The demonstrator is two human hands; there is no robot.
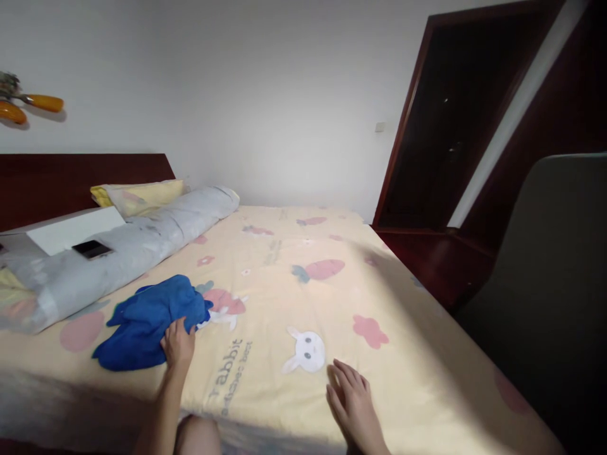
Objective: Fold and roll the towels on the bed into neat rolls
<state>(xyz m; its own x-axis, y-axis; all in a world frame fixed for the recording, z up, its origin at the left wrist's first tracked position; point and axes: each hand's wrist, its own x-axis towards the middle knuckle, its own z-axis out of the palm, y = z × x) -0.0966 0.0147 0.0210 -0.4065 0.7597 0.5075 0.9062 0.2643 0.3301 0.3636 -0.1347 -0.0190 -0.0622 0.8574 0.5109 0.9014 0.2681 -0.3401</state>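
A crumpled blue cloth [152, 319], perhaps a garment, lies on the left part of the bed. At its near right edge is my left hand [179, 343], with bent fingers closed on the fabric; the fingertips are partly lost against it. My right hand [351, 399] is empty, its fingers stretched out and slightly apart. It is over the near part of the yellow bedsheet [284, 303], just right of a printed white rabbit head. I cannot tell whether it touches the sheet.
A long grey bolster [156, 234] lies along the headboard [85, 180], with a phone [92, 249] and a white flat object [76, 229] on it. Behind is a yellow pillow [142, 197]. A dark chair back [545, 284] stands close on the right, before a dark door [455, 126].
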